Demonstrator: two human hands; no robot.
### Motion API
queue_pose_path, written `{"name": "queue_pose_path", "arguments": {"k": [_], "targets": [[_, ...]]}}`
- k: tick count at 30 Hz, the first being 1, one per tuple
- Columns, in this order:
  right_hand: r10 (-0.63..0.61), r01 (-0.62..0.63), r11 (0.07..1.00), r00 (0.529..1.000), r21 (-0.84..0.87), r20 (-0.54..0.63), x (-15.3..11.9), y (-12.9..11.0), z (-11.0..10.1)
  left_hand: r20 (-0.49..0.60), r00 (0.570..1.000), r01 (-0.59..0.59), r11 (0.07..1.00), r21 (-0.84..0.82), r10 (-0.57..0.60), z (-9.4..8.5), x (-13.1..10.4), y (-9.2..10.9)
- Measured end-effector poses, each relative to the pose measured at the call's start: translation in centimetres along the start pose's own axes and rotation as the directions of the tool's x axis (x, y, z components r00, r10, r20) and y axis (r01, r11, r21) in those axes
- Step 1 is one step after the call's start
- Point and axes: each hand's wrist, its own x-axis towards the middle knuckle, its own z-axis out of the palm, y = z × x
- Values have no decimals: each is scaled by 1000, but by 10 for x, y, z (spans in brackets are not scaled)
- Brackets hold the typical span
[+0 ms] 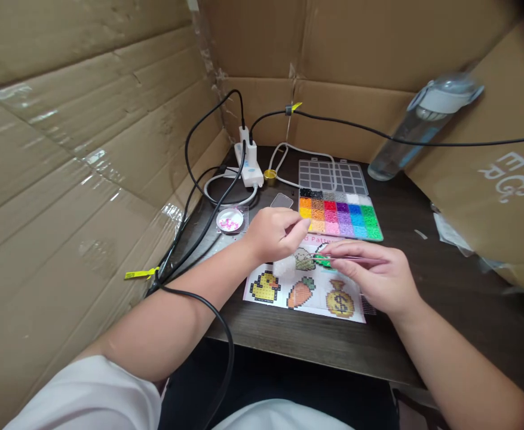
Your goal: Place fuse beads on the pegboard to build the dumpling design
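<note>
My right hand point(380, 275) holds pink tweezers point(362, 260) between thumb and fingers, their tips pointing left over the printed pattern sheet point(304, 306). Close behind those fingers, green beads point(322, 261) show, partly hidden. My left hand point(273, 234) is closed above the sheet's upper left part, thumb and fingers together; whatever they may hold is hidden. Below it lies a whitish, see-through piece point(284, 267), too blurred to name. The sheet shows a duck, a carrot and a money bag. Just beyond the hands stands an open bead box point(371, 232) with many colours.
Left of my left hand, a small white dish point(230, 213) holds pink and white beads. A power strip point(250, 170) with black cables stands behind it. One black cable point(219, 316) crosses over my left forearm. A water bottle point(416, 134) leans at the right; cardboard walls point(253, 107) surround the table.
</note>
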Motion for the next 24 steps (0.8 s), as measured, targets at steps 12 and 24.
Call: {"name": "queue_pose_path", "arguments": {"k": [12, 24], "targets": [[53, -50, 997, 997, -58, 63, -8, 6, 26, 181, 979, 89, 995, 45, -96, 2, -1, 2], [52, -53, 996, 999, -74, -15, -8, 14, 32, 222, 972, 52, 990, 133, -81, 4, -1, 3]]}}
